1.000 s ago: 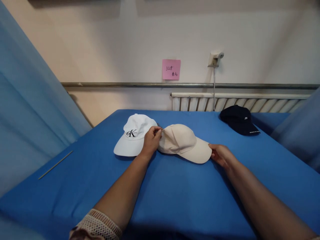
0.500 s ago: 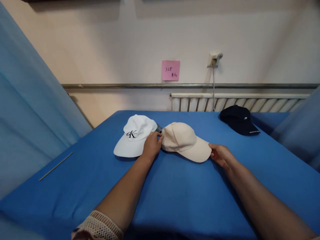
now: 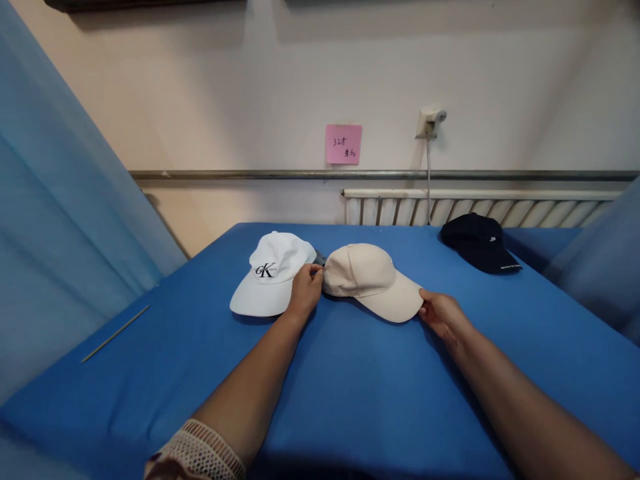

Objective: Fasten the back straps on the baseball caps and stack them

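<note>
A beige baseball cap (image 3: 363, 273) lies on the blue-covered table (image 3: 350, 387), its brim pointing right and toward me. My right hand (image 3: 440, 313) pinches the brim's outer edge between thumb and fingers. At the cap's back edge, my left hand (image 3: 307, 290) is closed on the rim, thumb and fingertips together. Just left of that hand sits a white baseball cap (image 3: 275, 273) with black letters on its front; my left hand overlaps part of its brim. Something dark grey (image 3: 320, 257) shows between the two caps, too hidden to name.
A dark navy cap (image 3: 477, 243) rests at the table's far right. Toward the left edge lies a thin stick (image 3: 115, 333). Blue curtains (image 3: 65, 167) hang at both sides. Behind the table are a radiator (image 3: 400, 208), a pipe and a wall socket (image 3: 429, 125) with a cord.
Both hands keep their hold on the beige cap, which has barely moved. The whole view has shifted very slightly.
</note>
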Motion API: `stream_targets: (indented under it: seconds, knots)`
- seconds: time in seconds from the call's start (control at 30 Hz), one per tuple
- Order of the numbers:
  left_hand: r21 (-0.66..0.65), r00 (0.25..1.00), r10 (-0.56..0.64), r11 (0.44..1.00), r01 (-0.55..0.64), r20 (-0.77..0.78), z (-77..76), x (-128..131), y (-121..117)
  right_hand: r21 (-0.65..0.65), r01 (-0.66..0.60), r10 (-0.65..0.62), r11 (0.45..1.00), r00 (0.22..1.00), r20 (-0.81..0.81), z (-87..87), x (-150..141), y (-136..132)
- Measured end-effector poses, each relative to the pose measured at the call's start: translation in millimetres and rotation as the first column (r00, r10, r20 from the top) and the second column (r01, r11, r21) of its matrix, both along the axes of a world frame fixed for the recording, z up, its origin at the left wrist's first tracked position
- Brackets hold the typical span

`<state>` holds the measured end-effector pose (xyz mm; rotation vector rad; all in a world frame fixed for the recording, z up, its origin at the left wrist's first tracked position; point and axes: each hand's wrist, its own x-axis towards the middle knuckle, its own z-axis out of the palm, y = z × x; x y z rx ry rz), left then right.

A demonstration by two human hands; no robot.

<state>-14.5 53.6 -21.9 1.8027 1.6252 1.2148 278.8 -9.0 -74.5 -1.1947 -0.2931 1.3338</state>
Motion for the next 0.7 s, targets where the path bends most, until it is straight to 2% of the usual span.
stream_targets:
  seconds: [0.13, 0.23, 0.43, 0.57, 0.7]
  knots:
    - [-0.017, 1.000, -0.024, 1.000, 0.024, 0.002, -4.0, 3, -1, 0.017, 0.075, -0.074, 0.997, 0.996, -0.055, 2.6, -6, 0]
    - [-0.073, 0.995, -0.092, 0.993, 0.089, -0.038, -7.3, 5, -2, 0.069, 0.146, -0.139, 0.987, 0.986, -0.096, 8.6, -9, -1]
    - [-0.148, 0.937, -0.303, 0.949, 0.280, -0.172, -16.3, 14, -4, 0.215, 0.355, -0.328, 0.910, 0.933, -0.150, 28.4, 4, -11]
    - [-0.205, 0.867, -0.456, 0.885, 0.418, -0.199, -19.7, 23, -9, 0.289, 0.503, -0.481, 0.815, 0.864, -0.146, 26.6, 48, -31]
    - [-0.223, 0.808, -0.532, 0.845, 0.486, -0.252, -17.1, 32, -16, 0.240, 0.652, -0.668, 0.719, 0.744, -0.021, 9.1, 119, -66]
